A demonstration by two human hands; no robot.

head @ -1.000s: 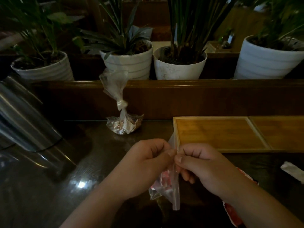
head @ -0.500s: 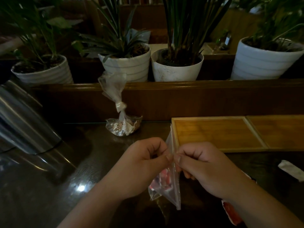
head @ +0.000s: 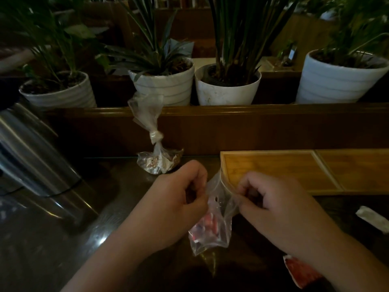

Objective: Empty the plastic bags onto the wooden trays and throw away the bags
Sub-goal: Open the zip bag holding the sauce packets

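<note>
A small clear plastic bag [head: 212,226] with red and white pieces in its bottom hangs between my hands above the dark table. My left hand [head: 179,199] pinches its left top edge and my right hand [head: 271,203] pinches the right edge, and the mouth between them is spread apart. Just beyond my right hand lies a wooden tray [head: 273,171], bare inside, with a second wooden tray [head: 357,167] against its right side. A knotted clear bag [head: 156,159] with small pale pieces stands at the back against the wooden ledge.
A shiny metal container [head: 31,157] leans at the left. Several white plant pots [head: 166,85] stand behind the wooden ledge [head: 231,114]. A red packet [head: 301,272] lies under my right forearm and a white wrapper [head: 374,222] at the right edge.
My hands have moved apart, pulling the top of the small bag open; before, they pinched it close together.
</note>
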